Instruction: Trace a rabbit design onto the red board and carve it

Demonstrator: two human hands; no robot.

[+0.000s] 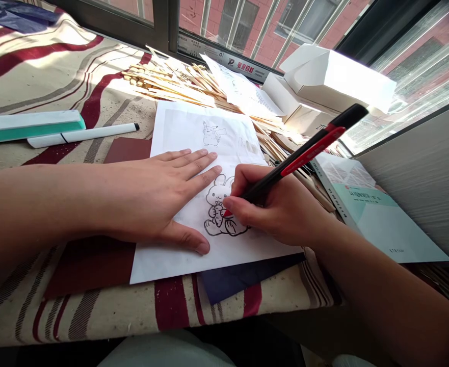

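Note:
My right hand (273, 204) grips a black and red pen (308, 148), its tip down on a white sheet of paper (170, 262). Under that tip is a line drawing of a rabbit (218, 196) holding a carrot; my right fingers cover part of its right side. Flat on the paper to the left of the rabbit lies my left hand (170, 193), fingers spread and holding nothing. Higher on the sheet there is a smaller, fainter cartoon drawing (212, 133). A dark red board or folder (90, 267) and a dark blue sheet (243, 280) stick out beneath the paper.
On the striped tablecloth (121, 311) at left lie a white marker (94, 133) and a teal and white box (33, 125). Thin wooden sticks (170, 84) are heaped by the window. White boxes (335, 76) and a pale green book (385, 214) stand on the right.

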